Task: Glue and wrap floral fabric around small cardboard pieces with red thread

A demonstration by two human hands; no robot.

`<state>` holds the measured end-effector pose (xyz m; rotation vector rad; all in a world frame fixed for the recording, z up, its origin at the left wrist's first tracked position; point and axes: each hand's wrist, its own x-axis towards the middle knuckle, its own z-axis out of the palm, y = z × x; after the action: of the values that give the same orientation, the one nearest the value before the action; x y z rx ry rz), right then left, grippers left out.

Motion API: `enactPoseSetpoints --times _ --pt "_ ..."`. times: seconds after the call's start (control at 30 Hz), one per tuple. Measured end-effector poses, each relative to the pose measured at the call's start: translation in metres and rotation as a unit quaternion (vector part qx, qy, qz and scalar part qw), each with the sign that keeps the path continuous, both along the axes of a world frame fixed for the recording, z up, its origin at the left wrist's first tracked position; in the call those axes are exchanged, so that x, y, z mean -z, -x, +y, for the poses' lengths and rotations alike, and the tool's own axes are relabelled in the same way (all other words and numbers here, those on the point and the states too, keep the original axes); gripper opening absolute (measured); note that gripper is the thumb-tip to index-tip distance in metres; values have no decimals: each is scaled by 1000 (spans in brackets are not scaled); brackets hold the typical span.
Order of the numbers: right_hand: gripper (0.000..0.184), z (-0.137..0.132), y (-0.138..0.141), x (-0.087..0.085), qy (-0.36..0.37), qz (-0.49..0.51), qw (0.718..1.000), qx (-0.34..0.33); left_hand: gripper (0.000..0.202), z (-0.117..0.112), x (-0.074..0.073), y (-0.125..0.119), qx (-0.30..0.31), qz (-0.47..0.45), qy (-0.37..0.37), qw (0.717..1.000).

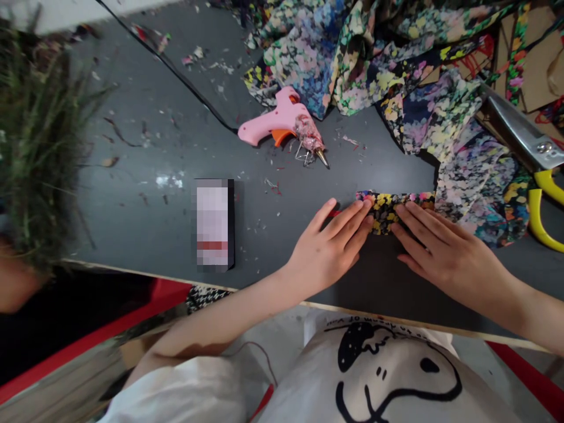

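Observation:
A small folded strip of floral fabric, dark with yellow and pink flowers, lies flat on the grey table. My left hand rests on its left end, fingers stretched out and pressing down. On its right part lies my right hand, also with fingers extended flat. A bit of red shows by my left fingers. Beyond the hands a pink glue gun with an orange trigger lies on its side, its nozzle pointing towards the strip.
Floral cloth is heaped along the back and right. Large scissors with yellow handles lie at the right edge. A phone lies left of my hands. Dried grass fills the far left. A black cord runs to the glue gun.

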<state>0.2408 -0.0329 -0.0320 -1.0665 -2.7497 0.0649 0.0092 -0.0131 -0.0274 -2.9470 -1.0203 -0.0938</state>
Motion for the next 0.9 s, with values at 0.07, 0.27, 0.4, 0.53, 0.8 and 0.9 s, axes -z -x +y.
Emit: enactPoseSetpoints --times 0.07,0.27,0.4,0.53,0.8,0.9 --pt "41 -2 0 0 -4 -5 1000 4 38 -3 2 1 -4 6 -5 1000" --pt "39 -1 -2 2 16 0 1000 -1 36 2 1 0 1 -11 8 1000" --pt "34 2 -1 0 10 -2 1000 -2 32 7 -2 -5 3 -23 3 1000" --pt "31 5 -1 -2 3 -1 1000 -8 30 6 -2 -7 4 -28 -7 1000" --pt "46 -6 -2 2 12 -24 1000 4 40 -10 9 -4 -31 -25 -23 999" --pt "48 -9 -4 1 28 -32 999 18 40 -8 9 -4 -34 -32 -4 999"
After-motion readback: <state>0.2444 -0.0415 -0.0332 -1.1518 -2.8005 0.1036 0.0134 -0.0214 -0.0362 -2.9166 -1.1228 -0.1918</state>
